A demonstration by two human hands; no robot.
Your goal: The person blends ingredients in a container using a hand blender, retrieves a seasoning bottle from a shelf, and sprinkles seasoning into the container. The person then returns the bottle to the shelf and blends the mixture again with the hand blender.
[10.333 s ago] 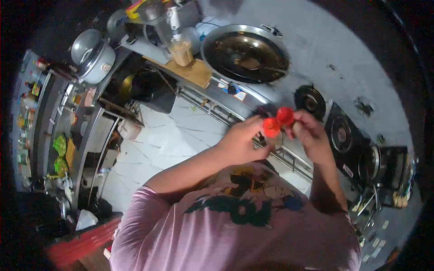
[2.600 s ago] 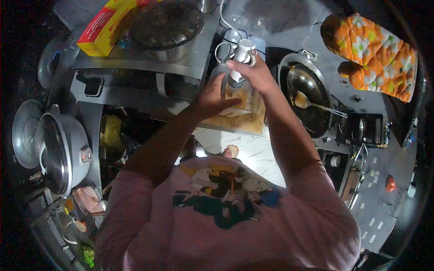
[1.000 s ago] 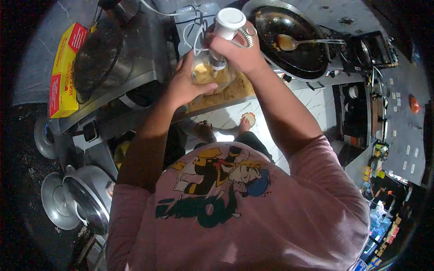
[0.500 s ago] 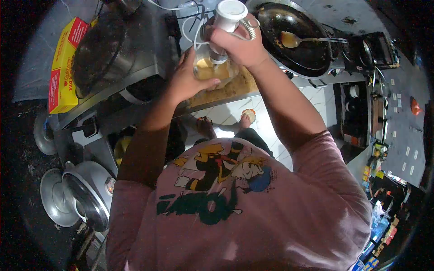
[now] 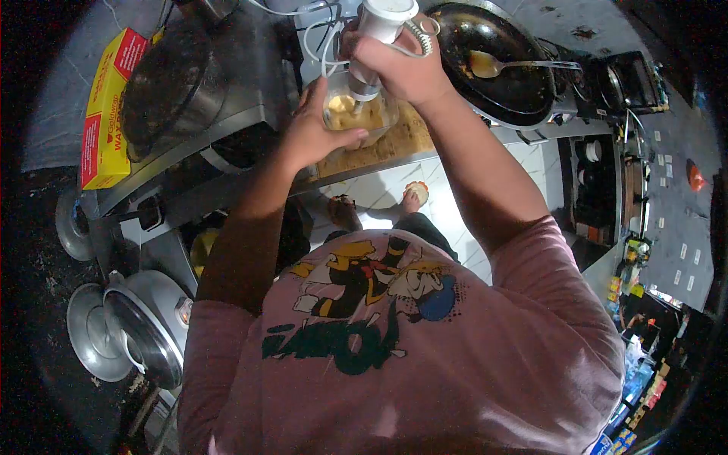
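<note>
My right hand [image 5: 402,67] is wrapped round a white hand blender [image 5: 389,17] near the top of the view. The blender's shaft points down into a clear square container [image 5: 383,125] that holds a yellowish mixture [image 5: 345,112]. Around the container's left and near side lies my left hand [image 5: 317,133], its thumb along the front wall. Beneath the container is a wooden board [image 5: 409,136]. A white cord [image 5: 307,47] runs beside the blender.
To the right, a large dark wok [image 5: 493,95] holds a metal spoon [image 5: 489,65]. A dark pot [image 5: 163,98] and a yellow-and-red wax paper box [image 5: 112,125] stand at the left. A rice cooker [image 5: 152,303] and a metal lid [image 5: 91,334] are at lower left.
The blender has shifted slightly and tilted in the container, with my right hand moving along. My left hand has stayed almost in place.
</note>
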